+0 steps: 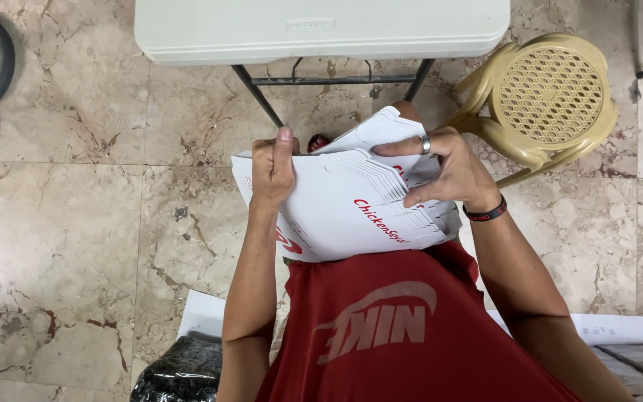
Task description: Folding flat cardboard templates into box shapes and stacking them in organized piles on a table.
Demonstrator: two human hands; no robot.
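Two hands hold one stack of flat white cardboard boxes (344, 205) with red print, seen from the head camera, in front of a red shirt (403, 327). The left hand (273, 167) grips the left edge of the stack, thumb on top and fingers (258, 160) curled closed around it. The right hand (448, 171), with a ring and a dark wristband (487, 212), presses on the fanned right edges, fingers bent and pinching the top sheets. The stack is above the marble floor (76, 223), near a white folding desk (321, 30). A yellow plastic stool (545, 97) stands just beside the right hand.
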